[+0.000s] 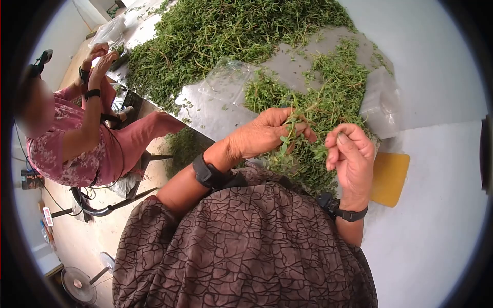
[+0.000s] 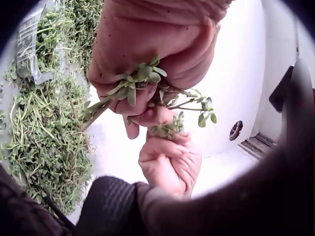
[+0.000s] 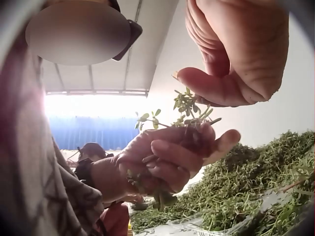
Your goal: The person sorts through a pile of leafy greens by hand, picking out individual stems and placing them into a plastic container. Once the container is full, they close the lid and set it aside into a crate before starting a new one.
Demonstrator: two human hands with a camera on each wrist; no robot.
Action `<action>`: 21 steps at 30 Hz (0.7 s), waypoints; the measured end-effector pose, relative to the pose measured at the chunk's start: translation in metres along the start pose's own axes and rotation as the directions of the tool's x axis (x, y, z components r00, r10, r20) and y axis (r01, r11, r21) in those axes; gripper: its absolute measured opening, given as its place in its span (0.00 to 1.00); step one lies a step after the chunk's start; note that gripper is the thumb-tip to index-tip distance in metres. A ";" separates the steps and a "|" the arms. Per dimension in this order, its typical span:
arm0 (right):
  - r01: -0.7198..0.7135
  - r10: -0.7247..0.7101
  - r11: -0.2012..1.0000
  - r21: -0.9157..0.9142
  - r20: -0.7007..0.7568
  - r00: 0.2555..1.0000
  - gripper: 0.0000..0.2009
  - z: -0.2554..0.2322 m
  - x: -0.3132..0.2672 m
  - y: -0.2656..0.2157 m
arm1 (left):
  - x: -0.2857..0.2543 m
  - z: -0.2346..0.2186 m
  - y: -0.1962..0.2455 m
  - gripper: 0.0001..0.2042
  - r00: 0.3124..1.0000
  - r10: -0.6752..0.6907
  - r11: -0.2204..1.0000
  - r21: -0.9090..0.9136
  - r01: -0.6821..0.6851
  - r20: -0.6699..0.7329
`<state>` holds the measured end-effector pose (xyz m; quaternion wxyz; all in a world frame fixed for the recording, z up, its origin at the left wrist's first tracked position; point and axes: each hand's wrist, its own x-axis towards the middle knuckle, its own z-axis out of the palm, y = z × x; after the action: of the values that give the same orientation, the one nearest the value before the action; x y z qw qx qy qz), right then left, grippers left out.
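Note:
My left hand grips a few sprigs of purslane, with small rounded green leaves and pale stems poking out between the fingers. Close beside it on the right, my right hand is raised with its fingers curled and the thumb bent in against them. No sprig shows in the right hand in the head view. A leafy tip from the left hand's bunch overlaps the right thumb in the right wrist view. Under both hands lies a loose heap of purslane.
A larger mound of greens covers the table's far side. Clear plastic bags lie between the heaps, and a clear plastic container stands at the right. Beyond my right wrist is a yellow board. Another person sits at the left.

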<state>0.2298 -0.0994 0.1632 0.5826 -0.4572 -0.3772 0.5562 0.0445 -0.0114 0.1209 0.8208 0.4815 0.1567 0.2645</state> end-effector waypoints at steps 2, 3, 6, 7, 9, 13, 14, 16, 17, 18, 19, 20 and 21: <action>-0.010 0.011 1.000 -0.013 0.024 1.000 0.06 0.009 0.003 0.004 | -0.004 0.006 0.004 0.12 0.998 -0.060 0.997 0.055 0.059 0.009; 0.002 0.000 0.998 -0.063 0.032 0.999 0.06 0.014 0.004 0.006 | -0.005 0.010 0.004 0.12 0.996 -0.086 0.996 0.031 0.086 -0.011; 0.001 0.002 0.983 -0.186 0.018 1.000 0.06 0.020 0.005 0.009 | -0.007 0.010 0.002 0.13 0.990 -0.140 0.990 0.021 0.141 -0.036; 0.042 -0.046 0.960 -0.278 -0.009 0.999 0.05 0.021 0.005 0.011 | -0.008 0.005 -0.004 0.13 0.991 -0.131 0.991 -0.013 0.131 -0.003; 0.079 -0.095 0.938 -0.337 -0.033 0.995 0.06 0.025 0.004 0.016 | -0.009 0.003 -0.005 0.12 0.994 -0.110 0.994 -0.023 0.111 0.017; 0.343 -0.387 0.648 -0.680 0.094 0.917 0.09 0.026 0.007 0.030 | -0.010 0.001 -0.005 0.10 0.986 -0.166 0.985 0.060 0.165 0.013; 0.343 -0.388 0.647 -0.680 0.093 0.917 0.09 0.026 0.006 0.029 | -0.009 0.000 -0.007 0.09 0.982 -0.190 0.980 0.062 0.188 0.025; 0.427 -0.447 0.503 -0.752 0.197 0.873 0.10 0.026 0.005 0.028 | -0.010 -0.005 -0.011 0.08 0.977 -0.211 0.976 0.066 0.208 0.034; 0.451 -0.477 0.462 -0.764 0.214 0.852 0.10 0.026 0.005 0.028 | -0.011 -0.007 -0.012 0.08 0.976 -0.205 0.978 0.039 0.203 0.066; 0.451 -0.476 0.464 -0.763 0.215 0.853 0.10 0.025 0.004 0.025 | -0.011 -0.008 -0.013 0.08 0.975 -0.199 0.980 0.011 0.199 0.098; 0.452 -0.495 0.441 -0.775 0.211 0.843 0.11 0.024 0.004 0.020 | -0.013 -0.008 -0.012 0.08 0.975 -0.200 0.980 0.008 0.200 0.095; 0.453 -0.512 0.420 -0.786 0.206 0.834 0.11 0.023 0.003 0.016 | -0.015 -0.008 -0.009 0.09 0.971 -0.232 0.973 -0.008 0.232 0.063; 0.475 -0.545 0.390 -0.789 0.218 0.810 0.13 0.023 0.002 0.016 | -0.017 -0.008 -0.008 0.09 0.964 -0.265 0.964 -0.023 0.265 0.031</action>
<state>0.2037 -0.0953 0.1547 0.4597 -0.5543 -0.6875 0.0940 0.0290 -0.0194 0.1100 0.8573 0.4486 0.2049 0.1479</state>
